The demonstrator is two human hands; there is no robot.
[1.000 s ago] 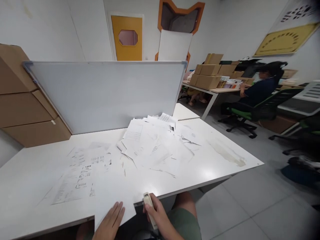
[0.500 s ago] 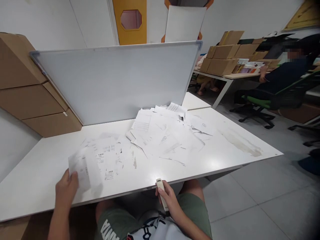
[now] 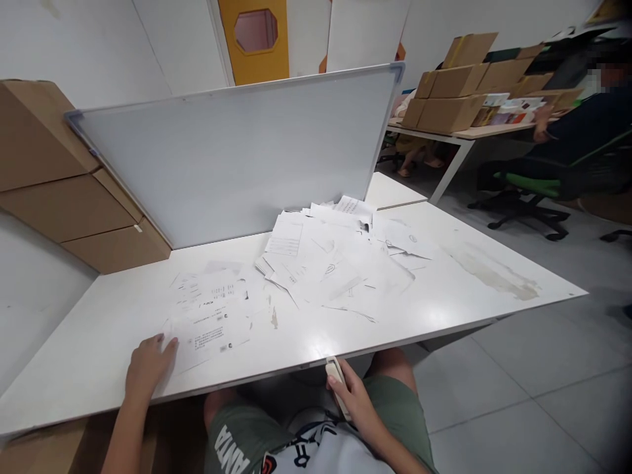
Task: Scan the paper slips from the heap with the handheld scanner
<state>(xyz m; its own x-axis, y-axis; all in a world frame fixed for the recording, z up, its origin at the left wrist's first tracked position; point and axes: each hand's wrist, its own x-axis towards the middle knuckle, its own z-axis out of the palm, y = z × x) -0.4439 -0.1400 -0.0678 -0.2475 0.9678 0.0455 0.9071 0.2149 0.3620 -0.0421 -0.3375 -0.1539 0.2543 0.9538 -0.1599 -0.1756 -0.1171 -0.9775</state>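
Note:
My left hand [image 3: 151, 362] is low over the left part of the table, its thumb and fingers closed on the left edge of a printed sheet of paper [image 3: 205, 339]. That sheet lies nearly flat over other papers [image 3: 217, 289]. In my right hand [image 3: 353, 395], wrapped by the fingers, is a cream stapler [image 3: 336, 372] at the table's front edge, above my lap. A large loose heap of papers [image 3: 316, 257] spreads across the middle of the table, with sheets overlapping at many angles.
A whiteboard [image 3: 237, 158] leans upright behind the papers on the white table [image 3: 395, 316]. Cardboard boxes [image 3: 93, 204] are stacked at the left. Across the room, a seated person [image 3: 582, 131] is near another table with boxes [image 3: 444, 112].
My left hand has lowered the sheet from above the table onto the papers there. The stapler stays in my right hand. The view has shifted slightly.

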